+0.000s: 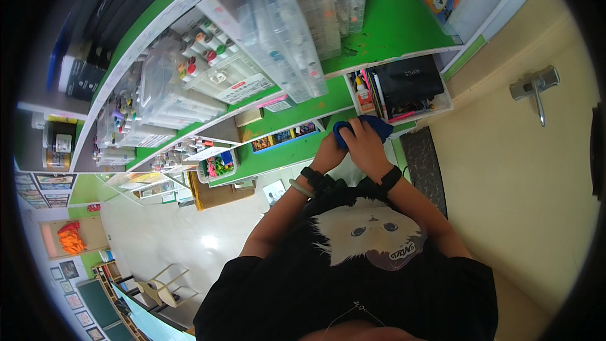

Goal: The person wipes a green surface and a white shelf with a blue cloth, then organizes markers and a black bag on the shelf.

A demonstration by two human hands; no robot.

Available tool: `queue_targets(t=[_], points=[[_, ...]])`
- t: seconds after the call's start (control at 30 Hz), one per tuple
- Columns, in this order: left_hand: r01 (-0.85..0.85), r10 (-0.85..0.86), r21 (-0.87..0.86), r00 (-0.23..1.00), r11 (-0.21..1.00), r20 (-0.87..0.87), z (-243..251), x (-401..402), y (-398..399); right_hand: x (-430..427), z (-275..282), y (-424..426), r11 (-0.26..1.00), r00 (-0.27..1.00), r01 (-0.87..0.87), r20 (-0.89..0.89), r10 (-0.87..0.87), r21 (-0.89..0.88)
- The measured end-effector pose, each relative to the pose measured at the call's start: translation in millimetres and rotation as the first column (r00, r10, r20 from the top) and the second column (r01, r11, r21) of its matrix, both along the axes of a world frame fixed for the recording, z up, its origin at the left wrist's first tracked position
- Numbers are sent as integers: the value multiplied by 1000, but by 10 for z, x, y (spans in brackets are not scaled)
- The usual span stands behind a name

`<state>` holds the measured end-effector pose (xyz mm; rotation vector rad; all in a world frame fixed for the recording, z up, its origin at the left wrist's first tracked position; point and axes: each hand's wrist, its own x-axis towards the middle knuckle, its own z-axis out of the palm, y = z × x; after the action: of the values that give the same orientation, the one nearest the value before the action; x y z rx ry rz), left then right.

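Note:
Both of my hands hold a blue cloth-like item [377, 128] in front of my chest, close to the shelf edge. My left hand [333, 148] grips its near-left end, where a rounded opening or fold shows. Over the item lies my right hand [363, 144], its fingers curled on the fabric; the fingertips are partly hidden. Just beyond the hands stands a white drawer-like bin [415, 114] with a glue bottle [363, 96], pens and a black case [410, 80] marked 40PCS.
Green shelves [378, 33] hold clear plastic cases [279, 33] and boxed markers [208, 57]. A basket [217, 173] of colourful pieces sits on the lower left shelf. At the right is a door with a metal handle [537, 90]; a chair [165, 289] stands lower left.

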<state>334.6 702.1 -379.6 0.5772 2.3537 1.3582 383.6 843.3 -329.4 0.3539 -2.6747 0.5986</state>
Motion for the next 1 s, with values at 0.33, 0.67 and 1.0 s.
queue_targets(t=[0.33,0.67,1.0], points=[[-211,217,100,975,972,-55,35,-285,-472,-182,66,-461,931,980,48,195,25,-363],[-52,-45,-316,955,947,-292,-609,-1129,-186,-1097,-1182,-290,985,935,175,315,-164,-8],[-68,33,-77,920,995,-391,-181,-505,-537,-145,196,-236,891,929,303,315,-196,-338]])
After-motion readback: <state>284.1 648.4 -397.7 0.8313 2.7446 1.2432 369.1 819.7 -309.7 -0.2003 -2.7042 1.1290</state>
